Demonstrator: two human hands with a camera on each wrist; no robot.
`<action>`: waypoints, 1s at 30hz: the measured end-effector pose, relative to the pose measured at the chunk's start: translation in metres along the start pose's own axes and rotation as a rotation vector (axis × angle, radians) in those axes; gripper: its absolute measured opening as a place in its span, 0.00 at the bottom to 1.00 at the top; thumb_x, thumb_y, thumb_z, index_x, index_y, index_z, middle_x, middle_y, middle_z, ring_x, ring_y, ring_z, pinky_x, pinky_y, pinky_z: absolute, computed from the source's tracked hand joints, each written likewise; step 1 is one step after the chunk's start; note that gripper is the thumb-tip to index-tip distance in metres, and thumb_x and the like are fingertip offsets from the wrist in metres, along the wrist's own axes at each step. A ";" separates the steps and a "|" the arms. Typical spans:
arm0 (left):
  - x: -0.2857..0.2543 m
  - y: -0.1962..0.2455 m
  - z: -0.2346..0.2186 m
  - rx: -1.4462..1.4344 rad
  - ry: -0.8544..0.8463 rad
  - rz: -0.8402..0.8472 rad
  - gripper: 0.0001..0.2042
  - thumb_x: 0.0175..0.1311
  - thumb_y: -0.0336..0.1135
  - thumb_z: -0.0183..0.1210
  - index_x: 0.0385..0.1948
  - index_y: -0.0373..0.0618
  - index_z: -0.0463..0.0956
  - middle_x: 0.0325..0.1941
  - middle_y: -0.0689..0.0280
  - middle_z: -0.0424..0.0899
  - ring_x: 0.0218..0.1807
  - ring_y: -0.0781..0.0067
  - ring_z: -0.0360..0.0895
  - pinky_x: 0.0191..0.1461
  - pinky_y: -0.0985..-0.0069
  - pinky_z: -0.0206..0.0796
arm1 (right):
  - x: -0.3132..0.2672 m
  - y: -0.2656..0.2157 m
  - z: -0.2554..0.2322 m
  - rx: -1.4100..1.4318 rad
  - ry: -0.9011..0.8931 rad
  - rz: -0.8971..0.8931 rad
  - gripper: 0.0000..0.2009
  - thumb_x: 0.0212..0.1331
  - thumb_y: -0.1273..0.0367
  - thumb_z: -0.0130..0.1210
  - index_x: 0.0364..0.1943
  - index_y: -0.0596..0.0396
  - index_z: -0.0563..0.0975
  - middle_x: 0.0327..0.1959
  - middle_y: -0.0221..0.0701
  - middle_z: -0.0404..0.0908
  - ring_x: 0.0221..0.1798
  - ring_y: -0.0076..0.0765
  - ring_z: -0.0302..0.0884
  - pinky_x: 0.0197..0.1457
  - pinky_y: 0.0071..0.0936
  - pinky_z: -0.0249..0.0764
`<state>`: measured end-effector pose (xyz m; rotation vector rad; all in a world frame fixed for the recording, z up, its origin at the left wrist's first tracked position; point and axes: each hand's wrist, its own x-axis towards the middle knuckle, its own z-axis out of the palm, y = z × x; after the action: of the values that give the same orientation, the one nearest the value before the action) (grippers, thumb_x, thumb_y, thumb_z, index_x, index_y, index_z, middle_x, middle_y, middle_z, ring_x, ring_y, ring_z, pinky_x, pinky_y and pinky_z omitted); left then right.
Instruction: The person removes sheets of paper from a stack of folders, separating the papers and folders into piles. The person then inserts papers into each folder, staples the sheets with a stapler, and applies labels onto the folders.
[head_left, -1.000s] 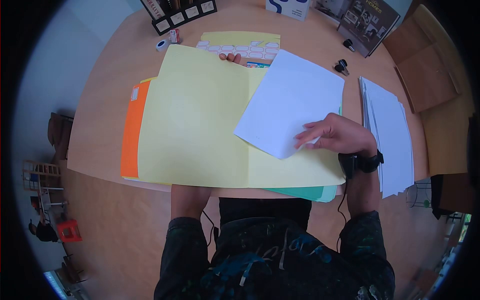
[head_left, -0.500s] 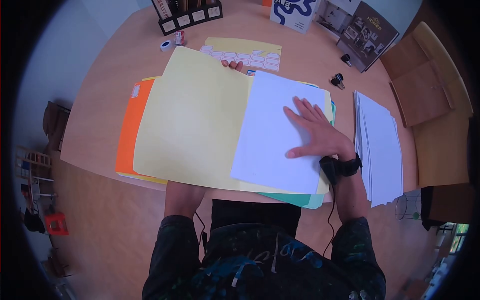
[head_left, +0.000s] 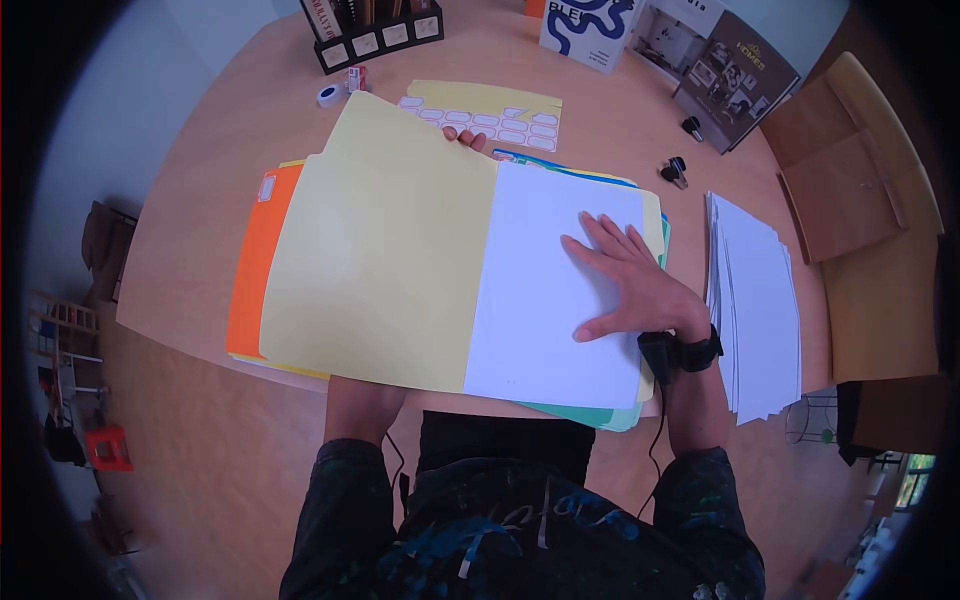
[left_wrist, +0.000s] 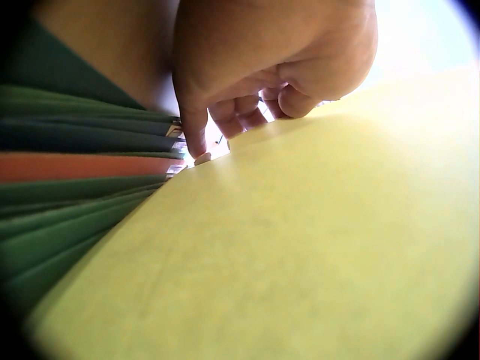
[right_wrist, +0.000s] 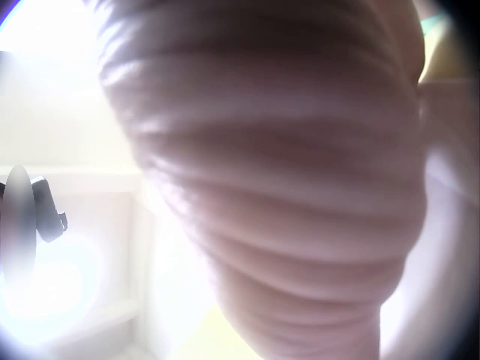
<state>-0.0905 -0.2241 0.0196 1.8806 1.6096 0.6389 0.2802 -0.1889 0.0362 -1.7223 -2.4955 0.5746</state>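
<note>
While the right hand (head_left: 635, 285) is pressing flat on the white sheet (head_left: 530, 330), its fingers are spreading apart and its palm is covering part of the paper. The sheet is lying on the right half of the opened pale yellow folder (head_left: 380, 240), its left edge running close along the fold. In the right wrist view, blurred, creased skin is filling most of the picture and hiding the fingers and whatever they are touching.

Behind the folder's raised left flap, the left hand (left_wrist: 277, 52) is gripping the upper edge with curled fingers. The head view is showing only fingertips over that edge; the flap is concealing the rest of the hand. In the left wrist view, the flap is blocking the lower right, and edges of green, dark and orange folders are stacking up at the left, their tabs too blurred to read.

Under the yellow folder, an orange folder (head_left: 263, 270) is sticking out at the left and a green folder (head_left: 590, 415) at the bottom right, both mostly covered. Beyond the flap, the label sheet (head_left: 515, 135) is lying on the table (head_left: 200, 200), partly hidden; its labels are showing no legible writing. To the right of the folders, a paper stack (head_left: 755, 300) is resting with uneven edges. Farther back, a brown book (head_left: 735, 80) is standing near two small black objects (head_left: 675, 173), whose kind is hard to make out.
</note>
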 end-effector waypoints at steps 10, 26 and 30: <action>0.001 -0.010 0.001 0.119 -0.020 0.111 0.15 0.66 0.33 0.58 0.50 0.35 0.75 0.52 0.52 0.82 0.54 0.53 0.79 0.56 0.64 0.70 | 0.012 0.052 -0.027 0.805 0.804 0.265 0.34 0.60 0.55 0.65 0.66 0.60 0.70 0.66 0.48 0.73 0.70 0.48 0.69 0.72 0.39 0.64; 0.007 -0.007 0.003 -0.199 -0.067 -0.051 0.14 0.68 0.31 0.57 0.52 0.34 0.73 0.53 0.54 0.81 0.55 0.59 0.77 0.58 0.69 0.69 | 0.066 0.131 -0.066 0.045 0.685 0.616 0.21 0.52 0.56 0.65 0.39 0.62 0.80 0.38 0.47 0.85 0.42 0.49 0.83 0.47 0.38 0.77; 0.006 0.005 -0.003 -0.043 -0.042 0.090 0.14 0.67 0.31 0.57 0.51 0.33 0.73 0.52 0.53 0.81 0.54 0.57 0.78 0.57 0.66 0.69 | 0.085 0.092 -0.077 0.340 0.591 0.339 0.21 0.51 0.59 0.67 0.42 0.63 0.80 0.35 0.41 0.84 0.38 0.37 0.82 0.44 0.30 0.76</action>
<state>-0.0887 -0.2185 0.0252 1.9316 1.4800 0.6618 0.3499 -0.0624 0.0634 -1.8415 -1.6275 0.3959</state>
